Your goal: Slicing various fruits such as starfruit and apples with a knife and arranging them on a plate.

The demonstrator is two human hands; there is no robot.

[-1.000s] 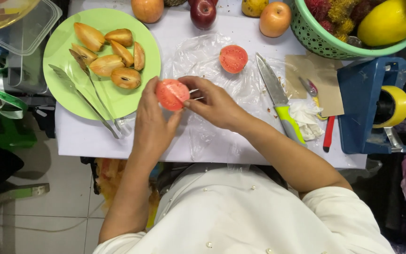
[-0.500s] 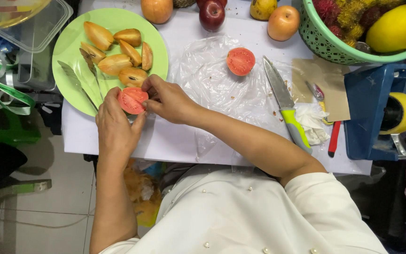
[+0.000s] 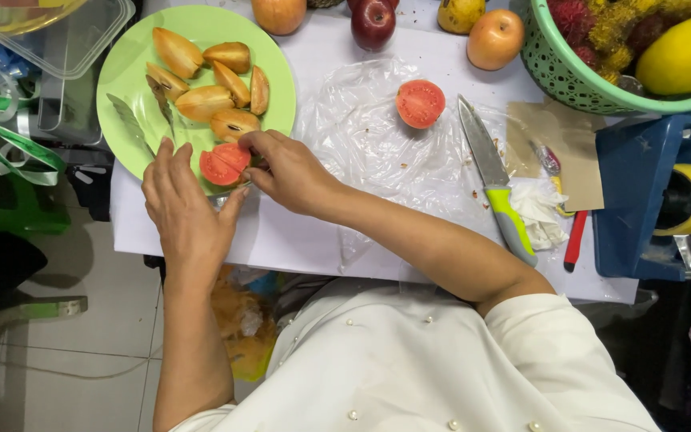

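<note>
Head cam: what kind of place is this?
Probably a home or small-stall fruit-prep table, not a commercial kitchen. Signs: a green plate of cut wedges where both hands set red guava slices, a knife on plastic wrap, and a basket of whole fruit above a tiled floor.
</note>
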